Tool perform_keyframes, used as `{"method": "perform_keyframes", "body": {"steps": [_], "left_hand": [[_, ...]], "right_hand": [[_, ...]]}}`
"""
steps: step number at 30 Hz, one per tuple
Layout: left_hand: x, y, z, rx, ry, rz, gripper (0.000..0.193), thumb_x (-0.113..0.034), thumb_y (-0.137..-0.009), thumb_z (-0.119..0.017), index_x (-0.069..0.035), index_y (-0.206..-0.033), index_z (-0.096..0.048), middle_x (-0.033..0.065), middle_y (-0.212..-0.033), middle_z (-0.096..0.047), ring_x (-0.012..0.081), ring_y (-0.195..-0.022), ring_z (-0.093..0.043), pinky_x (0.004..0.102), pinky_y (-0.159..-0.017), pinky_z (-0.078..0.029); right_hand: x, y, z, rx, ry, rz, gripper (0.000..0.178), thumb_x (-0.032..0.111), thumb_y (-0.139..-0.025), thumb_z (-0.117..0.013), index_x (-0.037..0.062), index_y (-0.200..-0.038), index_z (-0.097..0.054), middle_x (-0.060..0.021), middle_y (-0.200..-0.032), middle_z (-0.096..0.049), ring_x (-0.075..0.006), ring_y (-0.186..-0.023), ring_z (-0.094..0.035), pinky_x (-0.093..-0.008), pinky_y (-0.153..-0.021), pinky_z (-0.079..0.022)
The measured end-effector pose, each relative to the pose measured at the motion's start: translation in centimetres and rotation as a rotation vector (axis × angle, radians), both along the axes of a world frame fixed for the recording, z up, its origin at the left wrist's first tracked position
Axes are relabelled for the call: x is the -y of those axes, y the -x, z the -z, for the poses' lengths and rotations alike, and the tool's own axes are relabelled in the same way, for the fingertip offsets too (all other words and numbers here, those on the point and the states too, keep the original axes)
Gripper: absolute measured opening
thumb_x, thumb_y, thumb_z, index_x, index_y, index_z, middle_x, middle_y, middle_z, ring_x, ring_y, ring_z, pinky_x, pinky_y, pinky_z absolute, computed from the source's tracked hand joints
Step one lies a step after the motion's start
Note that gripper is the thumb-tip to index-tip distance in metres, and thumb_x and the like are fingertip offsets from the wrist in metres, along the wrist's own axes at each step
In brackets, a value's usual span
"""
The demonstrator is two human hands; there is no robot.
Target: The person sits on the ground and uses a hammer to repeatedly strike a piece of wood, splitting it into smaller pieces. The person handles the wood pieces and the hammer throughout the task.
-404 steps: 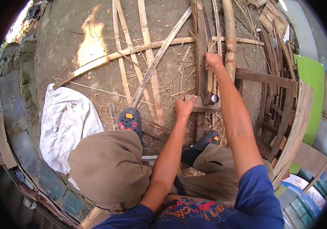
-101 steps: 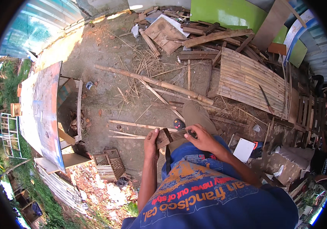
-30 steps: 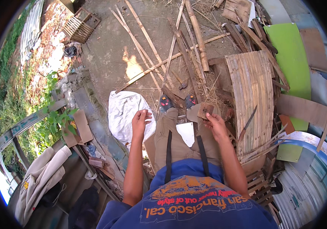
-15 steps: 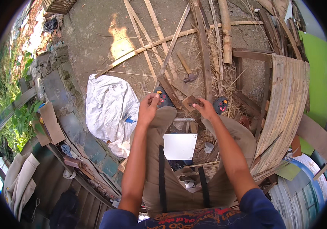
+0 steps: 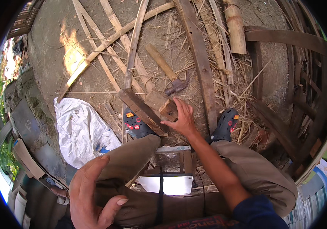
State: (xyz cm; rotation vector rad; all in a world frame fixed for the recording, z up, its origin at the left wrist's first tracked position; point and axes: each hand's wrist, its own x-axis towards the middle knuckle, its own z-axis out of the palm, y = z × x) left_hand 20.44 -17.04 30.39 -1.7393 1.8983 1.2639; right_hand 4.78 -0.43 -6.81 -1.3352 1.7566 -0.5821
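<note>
My right hand (image 5: 184, 116) is closed around the near end of a short wooden block (image 5: 168, 110), thumb on one side and fingers on the other. My left hand (image 5: 90, 194) is raised close to the camera at the lower left. Its thumb and fingers are apart with nothing between them. Just beyond the block, a hammer (image 5: 176, 84) with a wooden handle lies on the ground. Left of the block a dark wooden piece (image 5: 142, 110) slants beside my left shoe (image 5: 136, 124).
Long bamboo strips (image 5: 113, 38) cross on the ground ahead. A dark wooden beam (image 5: 199, 57) runs away from me, with shavings around it. At left lies a white sack (image 5: 81, 129). Between my legs is a small frame with a white panel (image 5: 167, 184). Wooden framing (image 5: 285, 37) stands at right.
My left hand has come back from near my left knee toward the camera, and its fingers have opened. The right hand still grips the block. The view has shifted closer to the ground ahead.
</note>
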Motion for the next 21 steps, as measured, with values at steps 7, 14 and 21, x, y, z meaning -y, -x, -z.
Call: {"method": "perform_keyframes", "body": {"steps": [7, 14, 21], "left_hand": [[-0.1, 1.2, 0.6, -0.047, 0.089, 0.289, 0.071, -0.041, -0.083, -0.072, 0.005, -0.133, -0.05, 0.0251, -0.125, -0.059, 0.0413, -0.115, -0.058, 0.0435, -0.1, -0.043], [-2.4, -0.5, -0.7, -0.098, 0.216, 0.305, 0.07, -0.036, -0.081, -0.077, 0.001, -0.135, -0.051, 0.0227, -0.124, -0.06, 0.0388, -0.111, -0.059, 0.0425, -0.095, -0.047], [-4.5, -3.5, -1.7, -0.165, 0.276, 0.224, 0.063, -0.032, -0.084, -0.075, 0.0, -0.134, -0.052, 0.0223, -0.123, -0.061, 0.0378, -0.112, -0.06, 0.0414, -0.095, -0.046]], "right_hand": [[-3.2, -1.7, 2.3, -0.147, 0.223, 0.0, 0.094, 0.012, -0.057, -0.089, 0.0126, -0.139, -0.045, -0.0129, -0.139, -0.049, -0.0313, -0.13, -0.047, -0.0506, -0.104, -0.031], [-3.9, -1.4, 1.0, -0.159, 0.259, -0.067, 0.094, 0.007, -0.056, -0.087, 0.012, -0.139, -0.044, -0.0129, -0.139, -0.048, -0.0311, -0.127, -0.048, -0.0499, -0.103, -0.032], [-3.3, 0.2, 0.8, -0.151, 0.132, -0.088, 0.087, 0.024, -0.063, -0.089, 0.0061, -0.135, -0.044, -0.0147, -0.127, -0.055, -0.0322, -0.121, -0.052, -0.0467, -0.1, -0.037]]}}
